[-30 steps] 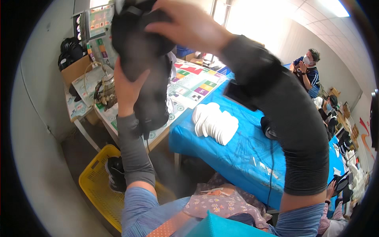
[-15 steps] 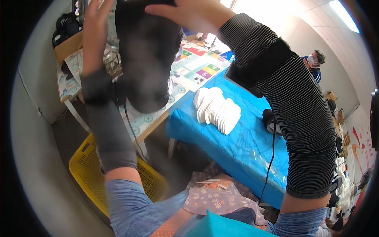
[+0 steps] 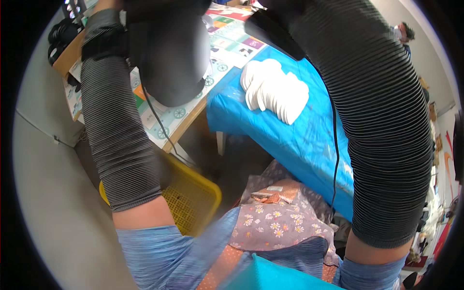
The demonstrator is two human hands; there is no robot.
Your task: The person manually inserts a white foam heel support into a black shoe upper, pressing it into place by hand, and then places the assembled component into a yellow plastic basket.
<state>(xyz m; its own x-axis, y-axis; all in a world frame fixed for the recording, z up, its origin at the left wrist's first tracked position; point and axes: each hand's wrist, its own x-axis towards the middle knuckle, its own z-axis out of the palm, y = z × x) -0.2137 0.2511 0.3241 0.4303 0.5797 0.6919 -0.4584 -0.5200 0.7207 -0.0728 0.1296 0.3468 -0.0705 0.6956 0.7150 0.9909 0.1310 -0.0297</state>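
Note:
A large dark rounded thing [image 3: 169,58], blurred and with a pale sheen on its right side, fills the top left close to the camera; its kind does not show. Beside it, at the upper edge, only the base of my left hand [image 3: 107,5] shows, its fingers cut off by the frame. My right hand lies beyond the upper edge, while its forearm, in a striped black sleeve, reaches up on the right. White insole-shaped pieces [image 3: 275,92] lie in overlapping rows on the blue-covered table [image 3: 299,145] between my arms.
A patterned table [image 3: 181,111] adjoins the blue one. Below it stands a yellow plastic basket [image 3: 198,193]. Dark cables hang from devices strapped to both wrists. A cardboard box [image 3: 67,58] with black items stands at far left. Another person [image 3: 405,33] is at upper right.
Both arms have risen and my hands have moved up, mostly out of the picture. The dark thing has risen too. The black item on the blue table is now hidden behind my right arm.

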